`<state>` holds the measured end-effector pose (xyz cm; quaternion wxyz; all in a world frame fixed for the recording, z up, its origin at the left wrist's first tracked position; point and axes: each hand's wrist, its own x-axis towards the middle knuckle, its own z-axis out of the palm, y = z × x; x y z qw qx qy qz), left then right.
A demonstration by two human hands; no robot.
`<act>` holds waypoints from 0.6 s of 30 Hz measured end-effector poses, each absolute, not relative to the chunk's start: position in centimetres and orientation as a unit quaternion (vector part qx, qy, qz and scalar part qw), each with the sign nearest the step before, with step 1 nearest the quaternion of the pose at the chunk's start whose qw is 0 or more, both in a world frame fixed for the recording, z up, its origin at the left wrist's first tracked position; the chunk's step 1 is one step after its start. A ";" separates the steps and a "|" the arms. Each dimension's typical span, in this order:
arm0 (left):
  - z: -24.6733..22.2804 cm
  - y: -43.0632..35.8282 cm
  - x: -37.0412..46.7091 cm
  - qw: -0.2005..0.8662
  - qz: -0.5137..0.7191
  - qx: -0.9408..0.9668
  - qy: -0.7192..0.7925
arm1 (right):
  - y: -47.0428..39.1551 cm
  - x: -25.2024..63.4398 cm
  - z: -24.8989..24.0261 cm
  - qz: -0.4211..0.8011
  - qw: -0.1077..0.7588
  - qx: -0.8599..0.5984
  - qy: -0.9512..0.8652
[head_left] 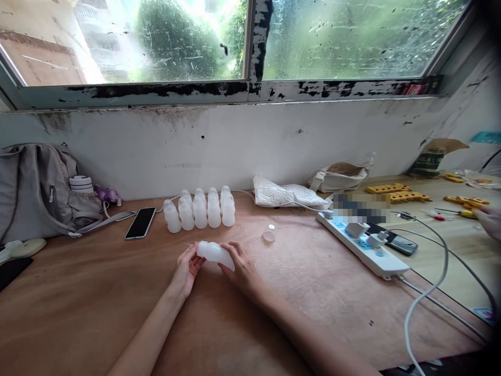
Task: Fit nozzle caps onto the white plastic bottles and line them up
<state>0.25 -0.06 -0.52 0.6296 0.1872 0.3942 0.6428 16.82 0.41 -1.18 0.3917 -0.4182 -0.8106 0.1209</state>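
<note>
A white translucent plastic bottle (pixel 214 254) lies on its side in the air just above the wooden table, between my two hands. My right hand (pixel 242 269) is closed around its right end, thumb below and fingers on top. At the bottle's left end, my left hand (pixel 188 269) pinches with thumb and fingertips; a thin pale bit shows by those fingers, too small to name. Behind my hands stand several similar white bottles (pixel 200 211) with clear tops, upright in close rows. A small clear round cap (pixel 269 235) rests on the table to the right.
At left are a phone (pixel 141 223), a grey backpack (pixel 39 188) and its strap. A white plastic package (pixel 287 193) and a beige bag (pixel 340 176) sit by the wall. On the right lie a power strip (pixel 362 245) and looping cables. Another person's hand (pixel 490 222) shows at far right.
</note>
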 end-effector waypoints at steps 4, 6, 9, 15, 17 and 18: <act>-0.1 -0.6 1.0 0.645 0.641 0.218 0.353 | 0.3 16.8 -1.1 0.086 0.375 -0.419 -0.822; 0.0 -0.9 1.4 0.643 0.639 0.228 0.354 | -0.2 16.6 -0.8 0.102 0.367 -0.408 -0.830; -0.3 -1.1 1.8 0.621 0.632 0.235 0.401 | -1.1 16.0 -0.4 0.205 0.348 -0.398 -0.824; 0.2 -1.4 1.8 0.612 0.638 0.225 0.410 | -1.8 15.1 0.4 0.579 0.284 -0.440 -0.625; 0.6 -1.5 1.8 0.622 0.640 0.227 0.390 | -1.9 15.1 0.6 0.681 0.263 -0.404 -0.552; 0.8 -1.5 1.8 0.623 0.643 0.229 0.381 | -1.9 15.1 0.7 0.707 0.259 -0.387 -0.532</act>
